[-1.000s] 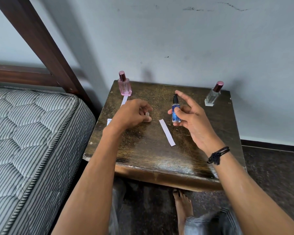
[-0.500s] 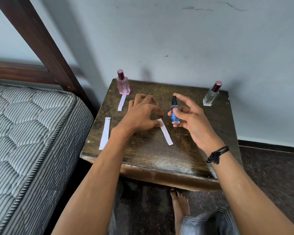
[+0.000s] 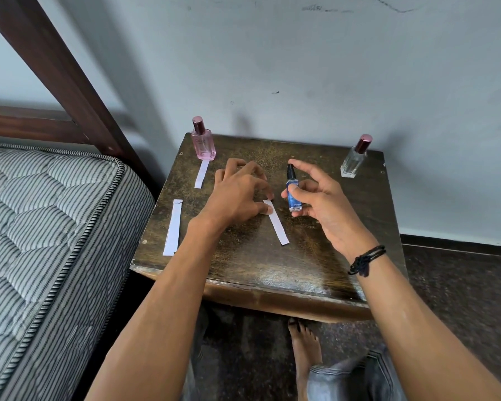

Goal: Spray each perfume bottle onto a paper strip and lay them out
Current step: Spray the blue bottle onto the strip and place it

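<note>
My right hand point(image 3: 321, 201) holds a small blue perfume bottle point(image 3: 293, 198) with a black spray top upright, just above the dark wooden table point(image 3: 272, 267). Beside it, the thumb and forefinger of my left hand point(image 3: 237, 195) pinch the far end of a white paper strip point(image 3: 278, 227) that lies flat in the table's middle. A pink bottle point(image 3: 203, 143) stands at the back left, with a short strip point(image 3: 202, 173) in front of it. Another strip point(image 3: 172, 227) lies along the left edge. At the back right corner stands a clear bottle point(image 3: 353, 162).
A striped mattress point(image 3: 41, 227) and a dark wooden bed post point(image 3: 55, 68) sit close on the left. The wall runs right behind the table. My bare foot point(image 3: 304, 351) rests on the dark floor under the table's front edge.
My left hand has moved right from a closed fist near the table's middle onto the far end of the middle strip. The right hand still holds the blue bottle in about the same spot.
</note>
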Tool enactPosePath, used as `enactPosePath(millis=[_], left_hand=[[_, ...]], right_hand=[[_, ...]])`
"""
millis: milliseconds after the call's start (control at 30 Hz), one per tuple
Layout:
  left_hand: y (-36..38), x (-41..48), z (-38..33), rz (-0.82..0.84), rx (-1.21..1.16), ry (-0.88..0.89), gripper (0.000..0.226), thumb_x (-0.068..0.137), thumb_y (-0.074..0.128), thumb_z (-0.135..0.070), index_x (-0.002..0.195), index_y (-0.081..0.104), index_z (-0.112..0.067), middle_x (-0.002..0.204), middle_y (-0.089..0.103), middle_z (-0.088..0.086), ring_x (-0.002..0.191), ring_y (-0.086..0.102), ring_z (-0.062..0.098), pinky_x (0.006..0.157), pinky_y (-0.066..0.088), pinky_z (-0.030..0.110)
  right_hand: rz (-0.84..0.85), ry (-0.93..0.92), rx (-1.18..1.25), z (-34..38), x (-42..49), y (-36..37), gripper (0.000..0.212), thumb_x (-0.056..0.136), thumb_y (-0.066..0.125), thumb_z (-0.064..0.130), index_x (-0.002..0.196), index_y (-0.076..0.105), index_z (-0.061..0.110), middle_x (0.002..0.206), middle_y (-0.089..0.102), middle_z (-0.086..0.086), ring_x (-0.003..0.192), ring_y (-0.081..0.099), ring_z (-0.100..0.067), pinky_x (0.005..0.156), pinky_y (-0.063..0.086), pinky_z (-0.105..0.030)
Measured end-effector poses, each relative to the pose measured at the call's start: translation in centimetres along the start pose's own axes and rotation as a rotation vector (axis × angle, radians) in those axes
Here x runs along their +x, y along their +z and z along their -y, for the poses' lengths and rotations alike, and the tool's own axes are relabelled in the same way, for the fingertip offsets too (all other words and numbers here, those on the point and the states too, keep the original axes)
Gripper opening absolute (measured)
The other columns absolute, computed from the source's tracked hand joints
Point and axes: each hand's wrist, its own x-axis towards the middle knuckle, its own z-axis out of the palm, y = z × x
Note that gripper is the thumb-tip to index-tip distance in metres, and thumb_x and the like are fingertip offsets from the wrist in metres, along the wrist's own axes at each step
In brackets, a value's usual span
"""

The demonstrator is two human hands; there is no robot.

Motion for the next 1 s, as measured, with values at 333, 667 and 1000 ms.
enactPosePath(millis=[333, 667, 1000], left_hand=[[-0.1, -0.1, -0.3, -0.042, 0.019, -0.009, 0.026, 0.069, 0.083, -0.051, 0.088, 0.078, -0.034, 0.123, 0.055, -0.020, 0.135, 0.027, 0.019, 0.106, 0.025, 0.044], [0.2, 0.0, 0.0, -0.049, -0.026, 0.056, 0.019, 0.079, 0.077, -0.050, 0.087, 0.075, -0.033, 0.119, 0.062, -0.018, 0.130, 0.033, 0.016, 0.101, 0.031, 0.045], [-0.8, 0.1, 0.1, -0.077, -0.300, 0.049, 0.012, 0.083, 0.079, -0.034, 0.090, 0.072, -0.028, 0.083, 0.061, -0.027, 0.110, 0.053, 0.011, 0.104, 0.040, 0.052]], right_hand=[[-0.002, 0.010, -0.031, 0.0, 0.0, 0.2, 0.049, 0.098, 0.065, 0.005, 0.140, 0.058, 0.028, 0.098, 0.073, -0.019, 0.083, 0.068, -0.011, 0.069, 0.056, -0.030], [0.002, 0.030, -0.052, -0.1, 0.1, 0.2, 0.049, 0.097, 0.067, 0.007, 0.139, 0.059, 0.030, 0.101, 0.073, -0.022, 0.081, 0.068, -0.012, 0.067, 0.054, -0.029], [-0.015, 0.028, -0.097, 0.0, -0.1, 0.2, 0.047, 0.094, 0.070, 0.010, 0.134, 0.061, 0.034, 0.104, 0.068, -0.030, 0.087, 0.063, -0.023, 0.069, 0.054, -0.033]])
